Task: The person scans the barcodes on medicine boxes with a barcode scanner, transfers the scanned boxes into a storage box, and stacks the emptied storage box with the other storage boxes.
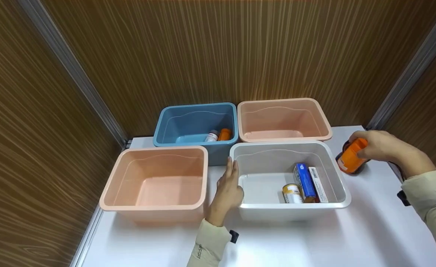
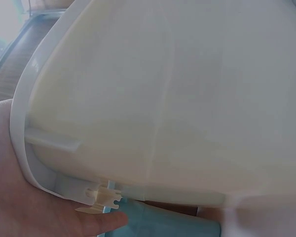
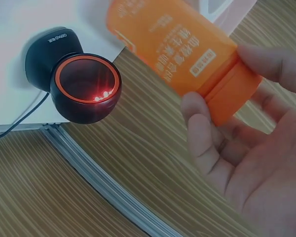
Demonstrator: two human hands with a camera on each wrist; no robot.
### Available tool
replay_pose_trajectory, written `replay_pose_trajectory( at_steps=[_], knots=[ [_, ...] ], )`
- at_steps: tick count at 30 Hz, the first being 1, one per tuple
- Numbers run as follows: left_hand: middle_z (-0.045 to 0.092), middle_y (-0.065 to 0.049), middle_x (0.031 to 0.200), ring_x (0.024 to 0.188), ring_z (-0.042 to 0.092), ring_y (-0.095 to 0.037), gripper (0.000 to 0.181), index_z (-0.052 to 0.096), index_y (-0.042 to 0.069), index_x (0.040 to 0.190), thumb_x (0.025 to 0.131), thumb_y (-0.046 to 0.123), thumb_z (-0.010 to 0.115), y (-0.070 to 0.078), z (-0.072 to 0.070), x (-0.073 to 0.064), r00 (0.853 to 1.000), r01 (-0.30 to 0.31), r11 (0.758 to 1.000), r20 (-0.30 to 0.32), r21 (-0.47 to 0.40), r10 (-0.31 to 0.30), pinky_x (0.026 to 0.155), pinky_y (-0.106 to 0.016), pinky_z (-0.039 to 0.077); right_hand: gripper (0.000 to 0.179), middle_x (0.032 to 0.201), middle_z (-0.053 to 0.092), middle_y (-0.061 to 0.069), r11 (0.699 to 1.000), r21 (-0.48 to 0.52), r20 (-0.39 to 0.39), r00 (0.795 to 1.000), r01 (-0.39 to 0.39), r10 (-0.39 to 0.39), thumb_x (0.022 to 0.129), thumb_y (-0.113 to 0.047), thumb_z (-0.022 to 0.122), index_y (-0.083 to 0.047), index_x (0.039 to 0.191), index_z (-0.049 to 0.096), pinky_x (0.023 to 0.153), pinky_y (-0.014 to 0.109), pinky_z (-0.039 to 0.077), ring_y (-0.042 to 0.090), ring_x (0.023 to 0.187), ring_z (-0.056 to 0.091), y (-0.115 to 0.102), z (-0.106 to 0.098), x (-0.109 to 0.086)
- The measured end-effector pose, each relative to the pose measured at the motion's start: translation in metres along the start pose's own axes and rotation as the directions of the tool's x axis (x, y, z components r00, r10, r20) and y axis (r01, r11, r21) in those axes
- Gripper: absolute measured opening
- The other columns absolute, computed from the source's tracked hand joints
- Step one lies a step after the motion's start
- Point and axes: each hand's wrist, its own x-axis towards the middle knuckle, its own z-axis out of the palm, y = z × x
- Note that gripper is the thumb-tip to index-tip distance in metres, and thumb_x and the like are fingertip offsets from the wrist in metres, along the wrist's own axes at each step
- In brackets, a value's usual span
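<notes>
At the right, my right hand [image 1: 380, 146] grips an orange pill bottle [image 1: 352, 156] by its cap end. In the right wrist view the bottle [image 3: 175, 49] is tilted, its printed label showing and the thumb and fingers round the cap. Beside it stands a black scanner [image 3: 86, 79] with an orange ring and red lights glowing. With fingers straight, my left hand [image 1: 226, 191] rests along the left rim of the white bin [image 1: 269, 205]. Inside that bin are a blue box [image 1: 305, 181], a slim white box [image 1: 318, 185] and a yellow-and-white can [image 1: 292, 193].
A pink bin [image 1: 153, 207] stands front left, and another pink bin [image 1: 284, 104] behind the white one. The blue bin [image 1: 192, 107] at the back holds a white bottle [image 1: 212, 136] and an orange bottle [image 1: 225, 134]. Wood-patterned walls [image 1: 203, 48] enclose the table; the scanner's cable [image 3: 22, 118] trails off.
</notes>
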Motion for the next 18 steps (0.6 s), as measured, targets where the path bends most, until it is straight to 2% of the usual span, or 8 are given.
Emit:
replay_pose_trajectory(
  at_steps=[6, 14, 18],
  knots=[
    [-0.006, -0.011, 0.169, 0.152, 0.013, -0.032, 0.078, 0.015, 0.002, 0.161, 0.092, -0.003, 0.050, 0.000, 0.000, 0.001, 1.000, 0.020, 1.000, 0.015, -0.004, -0.020, 0.116, -0.058, 0.017, 0.045, 0.114, 0.053, 0.034, 1.000, 0.000, -0.091, 0.995, 0.027, -0.027, 0.083, -0.002, 0.069, 0.000, 0.126, 0.055, 0.077, 0.060, 0.052, 0.049, 0.097, 0.053, 0.001, -0.002, 0.002],
    [-0.007, -0.012, 0.169, 0.152, 0.012, -0.032, 0.078, 0.015, 0.002, 0.161, 0.093, -0.004, 0.051, 0.000, 0.000, 0.001, 1.000, 0.018, 1.000, 0.017, -0.011, -0.017, 0.116, -0.058, 0.017, 0.045, 0.109, 0.056, 0.035, 1.000, -0.022, 0.012, 1.000, -0.023, 0.023, 0.081, 0.002, 0.069, 0.004, 0.125, 0.057, 0.080, 0.063, 0.050, 0.048, 0.094, 0.055, 0.004, -0.010, -0.002],
    [-0.005, -0.012, 0.169, 0.152, 0.014, -0.033, 0.078, 0.016, 0.001, 0.161, 0.092, -0.004, 0.052, 0.001, 0.000, 0.000, 1.000, 0.015, 1.000, 0.014, -0.009, -0.015, 0.116, -0.059, 0.018, 0.046, 0.109, 0.058, 0.035, 0.999, -0.048, -0.031, 1.000, 0.001, -0.003, 0.083, -0.003, 0.069, 0.003, 0.127, 0.057, 0.079, 0.064, 0.047, 0.049, 0.095, 0.054, 0.001, -0.014, -0.002]
  ],
)
